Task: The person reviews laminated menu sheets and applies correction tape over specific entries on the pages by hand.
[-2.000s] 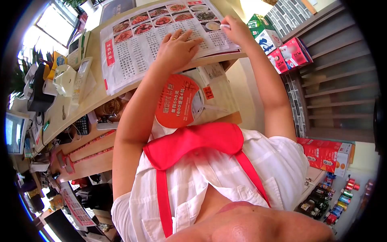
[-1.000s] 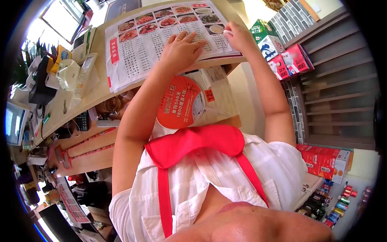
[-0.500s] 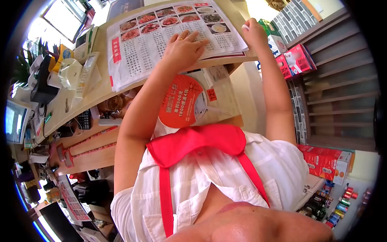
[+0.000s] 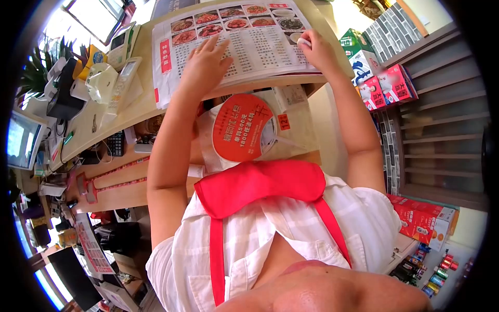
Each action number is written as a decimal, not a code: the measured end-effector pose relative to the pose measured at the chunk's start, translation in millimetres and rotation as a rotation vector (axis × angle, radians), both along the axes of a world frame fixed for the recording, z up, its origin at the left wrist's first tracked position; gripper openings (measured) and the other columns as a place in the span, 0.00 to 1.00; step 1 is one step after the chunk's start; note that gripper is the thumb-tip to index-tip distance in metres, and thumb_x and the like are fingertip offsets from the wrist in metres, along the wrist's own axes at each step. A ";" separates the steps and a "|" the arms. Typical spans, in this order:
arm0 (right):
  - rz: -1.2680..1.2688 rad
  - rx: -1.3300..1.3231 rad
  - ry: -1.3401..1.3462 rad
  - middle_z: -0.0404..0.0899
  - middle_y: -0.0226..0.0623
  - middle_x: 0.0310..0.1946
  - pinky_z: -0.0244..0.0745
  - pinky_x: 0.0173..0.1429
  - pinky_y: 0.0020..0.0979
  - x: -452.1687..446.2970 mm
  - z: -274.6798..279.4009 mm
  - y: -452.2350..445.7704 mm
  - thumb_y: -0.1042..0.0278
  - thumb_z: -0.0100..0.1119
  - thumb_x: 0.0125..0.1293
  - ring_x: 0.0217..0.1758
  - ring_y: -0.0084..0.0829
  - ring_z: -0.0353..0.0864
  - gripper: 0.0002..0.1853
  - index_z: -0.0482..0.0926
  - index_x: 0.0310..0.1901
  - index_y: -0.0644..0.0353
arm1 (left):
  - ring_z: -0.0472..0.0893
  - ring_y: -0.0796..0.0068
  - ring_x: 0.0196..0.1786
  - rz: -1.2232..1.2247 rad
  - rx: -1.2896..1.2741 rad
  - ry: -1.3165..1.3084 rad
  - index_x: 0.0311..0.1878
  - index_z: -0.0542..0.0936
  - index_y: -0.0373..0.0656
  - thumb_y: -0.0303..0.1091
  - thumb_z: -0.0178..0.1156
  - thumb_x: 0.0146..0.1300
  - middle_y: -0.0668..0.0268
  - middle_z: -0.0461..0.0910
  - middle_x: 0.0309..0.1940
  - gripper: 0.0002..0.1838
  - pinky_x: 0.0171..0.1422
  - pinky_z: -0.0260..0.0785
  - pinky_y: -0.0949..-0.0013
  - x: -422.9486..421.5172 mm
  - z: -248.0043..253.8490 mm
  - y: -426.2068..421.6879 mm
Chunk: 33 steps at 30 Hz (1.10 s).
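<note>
My left hand (image 4: 206, 61) rests on a large printed menu sheet (image 4: 249, 57), palm down with its fingers spread. Food photos run across the top of the sheet, and rows of text lie below. At the sheet's right edge, my right hand (image 4: 318, 51) has its fingers curled around a small white thing (image 4: 305, 43). Most of that thing is hidden in the fingers, so its kind does not show. The menu lies on a light wooden counter (image 4: 148, 112).
Below the counter edge lies a round red fan (image 4: 241, 127). A white telephone (image 4: 104, 83) and a handset (image 4: 125, 80) stand on the left, near a monitor (image 4: 23, 139). Red and white boxes (image 4: 387, 87) are at the right. A red apron (image 4: 260, 186) covers my chest.
My right hand has come left and down onto the menu's right edge. My left hand has slid left across the sheet. The whole view has shifted slightly.
</note>
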State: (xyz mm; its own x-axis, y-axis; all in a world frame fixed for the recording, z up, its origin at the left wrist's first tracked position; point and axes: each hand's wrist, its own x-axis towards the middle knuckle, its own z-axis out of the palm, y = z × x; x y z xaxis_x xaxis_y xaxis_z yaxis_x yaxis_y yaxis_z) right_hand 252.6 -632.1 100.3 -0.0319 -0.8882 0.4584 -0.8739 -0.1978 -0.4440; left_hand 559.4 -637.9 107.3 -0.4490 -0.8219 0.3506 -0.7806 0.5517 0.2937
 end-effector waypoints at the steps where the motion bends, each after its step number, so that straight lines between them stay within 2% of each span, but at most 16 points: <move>1: -0.001 0.001 0.005 0.79 0.42 0.33 0.73 0.42 0.40 0.6 1.3 -0.5 0.64 0.59 0.57 0.38 0.45 0.79 0.11 0.72 0.39 0.59 | 0.58 0.58 0.70 -0.002 -0.015 -0.058 0.66 0.66 0.52 0.46 0.51 0.65 0.61 0.61 0.68 0.26 0.72 0.49 0.56 8.6 -3.6 0.5; 3: 0.003 0.016 0.049 0.79 0.42 0.32 0.73 0.42 0.40 3.8 6.6 -4.1 0.66 0.58 0.57 0.38 0.45 0.79 0.10 0.72 0.38 0.59 | 0.57 0.58 0.71 -0.005 -0.045 -0.174 0.66 0.65 0.51 0.49 0.50 0.65 0.61 0.59 0.69 0.27 0.73 0.47 0.56 19.8 -9.4 2.0; 5: 0.007 0.049 0.123 0.79 0.43 0.32 0.73 0.42 0.40 8.0 12.3 -7.2 0.68 0.58 0.57 0.38 0.45 0.78 0.09 0.73 0.38 0.60 | 0.58 0.57 0.70 0.002 -0.088 -0.174 0.66 0.66 0.53 0.53 0.48 0.65 0.60 0.61 0.68 0.28 0.73 0.47 0.55 20.5 -12.3 4.1; 8: 0.181 -0.095 0.114 0.79 0.41 0.36 0.74 0.44 0.37 46.7 16.0 -3.5 0.69 0.59 0.58 0.40 0.41 0.80 0.10 0.73 0.40 0.59 | 0.58 0.55 0.71 0.008 -0.111 -0.194 0.66 0.66 0.58 0.57 0.46 0.64 0.62 0.60 0.68 0.28 0.73 0.46 0.53 17.2 -10.8 8.9; 10: 0.407 -0.218 0.131 0.79 0.43 0.36 0.75 0.45 0.40 81.4 9.7 4.1 0.71 0.58 0.57 0.39 0.42 0.79 0.08 0.74 0.38 0.61 | 0.56 0.56 0.72 -0.002 -0.088 -0.239 0.67 0.65 0.62 0.57 0.45 0.65 0.65 0.58 0.69 0.28 0.74 0.44 0.52 15.0 -4.5 12.6; 13: 0.451 -0.260 0.147 0.79 0.43 0.35 0.74 0.45 0.38 112.6 6.9 13.6 0.70 0.59 0.58 0.39 0.44 0.78 0.08 0.74 0.39 0.60 | 0.53 0.58 0.73 -0.027 -0.041 -0.312 0.68 0.62 0.65 0.57 0.43 0.67 0.69 0.56 0.71 0.27 0.74 0.42 0.51 15.7 1.1 15.8; 16: 0.319 -0.124 0.165 0.79 0.43 0.33 0.73 0.44 0.40 106.2 4.6 -3.1 0.71 0.59 0.57 0.39 0.44 0.79 0.08 0.74 0.37 0.60 | 0.53 0.59 0.73 -0.042 -0.047 -0.313 0.68 0.61 0.65 0.58 0.42 0.67 0.71 0.56 0.71 0.28 0.74 0.42 0.50 17.4 -2.1 13.3; 19: 0.290 -0.113 0.137 0.79 0.42 0.32 0.73 0.42 0.41 107.3 3.5 -8.1 0.71 0.59 0.56 0.39 0.44 0.79 0.08 0.73 0.37 0.60 | 0.52 0.60 0.73 -0.045 -0.055 -0.311 0.69 0.61 0.65 0.58 0.41 0.67 0.71 0.56 0.71 0.28 0.74 0.42 0.50 17.1 -4.5 12.1; 22: 0.353 -0.151 0.168 0.80 0.43 0.32 0.74 0.41 0.41 114.1 4.0 4.6 0.71 0.59 0.56 0.37 0.44 0.80 0.08 0.73 0.37 0.60 | 0.52 0.60 0.73 -0.035 -0.055 -0.309 0.69 0.61 0.65 0.58 0.42 0.67 0.71 0.56 0.71 0.28 0.74 0.41 0.50 17.3 -6.1 11.1; 25: 0.257 -0.171 0.215 0.80 0.43 0.31 0.75 0.40 0.40 107.4 7.3 -12.2 0.71 0.59 0.56 0.35 0.44 0.80 0.08 0.73 0.37 0.60 | 0.52 0.61 0.73 -0.045 -0.054 -0.322 0.69 0.61 0.65 0.57 0.42 0.67 0.71 0.56 0.71 0.27 0.74 0.41 0.50 16.6 -6.1 11.2; 31: 0.349 0.019 0.128 0.80 0.43 0.31 0.75 0.39 0.39 112.4 8.7 -5.6 0.69 0.60 0.56 0.36 0.44 0.81 0.10 0.73 0.38 0.60 | 0.52 0.61 0.74 -0.035 -0.042 -0.292 0.68 0.62 0.66 0.56 0.44 0.67 0.71 0.57 0.70 0.26 0.74 0.41 0.50 16.8 -4.7 13.5; 33: 0.313 -0.039 0.186 0.80 0.43 0.32 0.75 0.39 0.38 108.1 8.3 -13.9 0.68 0.60 0.55 0.35 0.44 0.81 0.10 0.74 0.38 0.60 | 0.52 0.62 0.74 -0.033 -0.047 -0.309 0.67 0.63 0.68 0.55 0.44 0.67 0.71 0.57 0.70 0.25 0.74 0.41 0.51 15.6 -2.2 12.9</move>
State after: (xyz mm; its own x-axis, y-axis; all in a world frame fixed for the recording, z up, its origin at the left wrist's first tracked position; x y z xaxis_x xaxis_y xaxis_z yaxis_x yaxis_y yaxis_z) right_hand 360.7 -646.0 108.6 0.3253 -0.8235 0.4648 -0.8335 -0.4818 -0.2704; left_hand 575.0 -625.0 105.1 -0.5661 -0.7913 0.2311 -0.8105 0.5854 0.0191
